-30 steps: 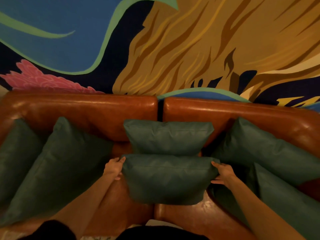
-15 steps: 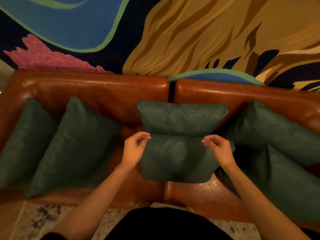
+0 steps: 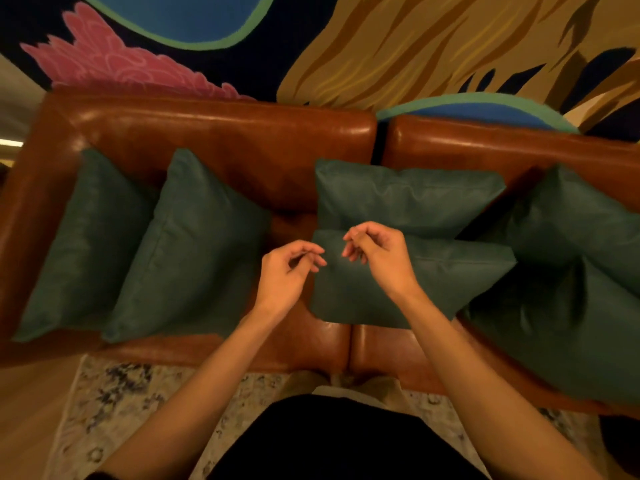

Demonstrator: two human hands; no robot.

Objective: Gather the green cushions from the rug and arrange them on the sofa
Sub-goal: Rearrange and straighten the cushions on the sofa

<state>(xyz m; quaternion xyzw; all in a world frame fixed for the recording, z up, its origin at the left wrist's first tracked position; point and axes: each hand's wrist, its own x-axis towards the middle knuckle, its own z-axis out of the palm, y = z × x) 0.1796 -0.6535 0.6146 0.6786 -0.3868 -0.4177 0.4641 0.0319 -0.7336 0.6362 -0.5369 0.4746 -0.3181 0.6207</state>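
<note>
Several green cushions lie on the brown leather sofa (image 3: 221, 133). Two lean at the left (image 3: 90, 237) (image 3: 194, 247). In the middle, one cushion (image 3: 408, 199) stands against the backrest and a second (image 3: 457, 285) lies in front of it. Two more sit at the right (image 3: 588, 216) (image 3: 568, 327). My left hand (image 3: 287, 275) hovers over the seat just left of the front middle cushion, fingers loosely curled, holding nothing. My right hand (image 3: 377, 258) hangs above that cushion's left part, fingers also loosely curled and empty.
A pale patterned rug (image 3: 138, 393) lies on the wooden floor (image 3: 31, 403) in front of the sofa, under my legs. A painted wall (image 3: 381, 46) rises behind the backrest. Bare seat leather shows between the left pair and the middle cushions.
Both hands let go of the front middle cushion, which now rests on the seat. They drew inward and back toward me, and my view pulled back so the rug shows.
</note>
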